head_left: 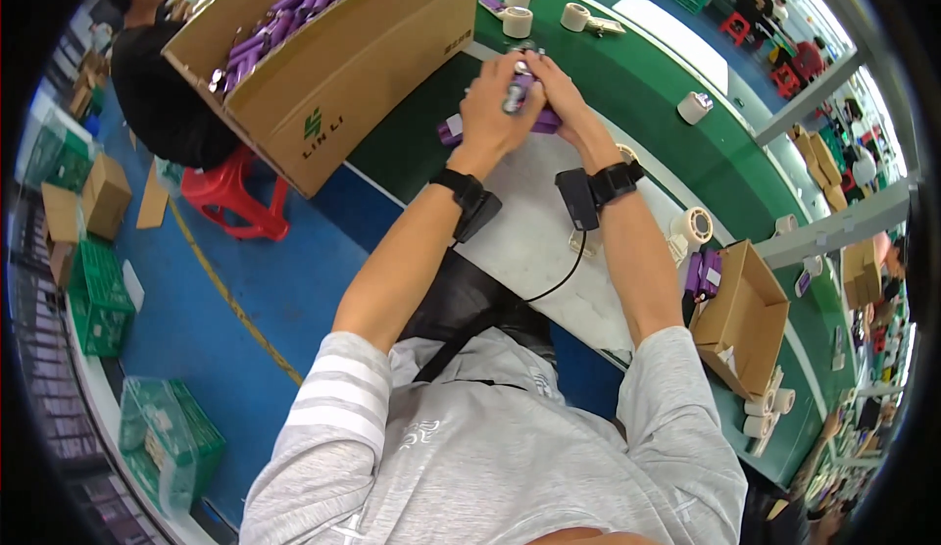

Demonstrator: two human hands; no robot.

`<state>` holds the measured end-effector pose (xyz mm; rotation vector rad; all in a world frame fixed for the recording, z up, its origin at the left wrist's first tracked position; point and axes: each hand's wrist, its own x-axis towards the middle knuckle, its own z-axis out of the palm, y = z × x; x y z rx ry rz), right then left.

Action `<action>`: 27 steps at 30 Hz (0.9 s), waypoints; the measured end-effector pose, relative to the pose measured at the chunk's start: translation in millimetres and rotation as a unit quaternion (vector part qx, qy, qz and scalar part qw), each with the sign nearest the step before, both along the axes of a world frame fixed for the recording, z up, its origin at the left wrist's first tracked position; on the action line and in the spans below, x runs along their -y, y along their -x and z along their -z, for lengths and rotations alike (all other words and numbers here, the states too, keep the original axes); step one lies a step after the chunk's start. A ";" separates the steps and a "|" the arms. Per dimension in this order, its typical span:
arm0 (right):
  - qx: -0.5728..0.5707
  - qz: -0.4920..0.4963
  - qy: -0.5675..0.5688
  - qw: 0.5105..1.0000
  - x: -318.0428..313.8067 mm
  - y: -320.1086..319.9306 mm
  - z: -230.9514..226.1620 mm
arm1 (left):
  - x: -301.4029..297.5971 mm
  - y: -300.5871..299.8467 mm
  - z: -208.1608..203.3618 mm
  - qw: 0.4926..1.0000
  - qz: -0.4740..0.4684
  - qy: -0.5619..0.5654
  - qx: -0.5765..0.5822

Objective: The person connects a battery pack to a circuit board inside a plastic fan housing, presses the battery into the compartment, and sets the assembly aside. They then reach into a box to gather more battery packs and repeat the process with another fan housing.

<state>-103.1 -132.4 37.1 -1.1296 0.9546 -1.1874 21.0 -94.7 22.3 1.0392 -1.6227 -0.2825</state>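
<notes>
A smooth blue floor (309, 280) spreads across the left, marked with a thin yellow line (232, 300). A red plastic stool (235, 197) stands on it. A long green-topped desk (627, 74) curves from the far side round to the right, near pale grey posts (838, 220); small red stools (735, 27) stand at the far right.

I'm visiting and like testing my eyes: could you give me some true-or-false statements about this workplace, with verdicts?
1. The left hand and right hand are far apart. False: they meet at a purple-and-silver item.
2. The large carton holds many purple parts. True.
3. The stool near the carton is green. False: the stool is red.
4. A small cardboard box on the right stands open. True.
5. Green crates stand at the far left. True.
</notes>
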 end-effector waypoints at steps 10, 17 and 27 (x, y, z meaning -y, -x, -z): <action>-0.403 0.022 0.014 0.915 9.6 -28.8 -6.0 | 26.1 -52.1 16.5 0.988 -0.053 -0.144 0.034; -0.521 -0.025 0.133 0.843 23.2 -0.2 -24.9 | 36.8 -76.9 38.4 0.982 -0.136 -0.122 -0.042; -0.411 -0.179 0.061 0.892 17.7 38.5 -47.6 | -23.0 -48.6 22.7 0.983 -0.063 -0.058 0.162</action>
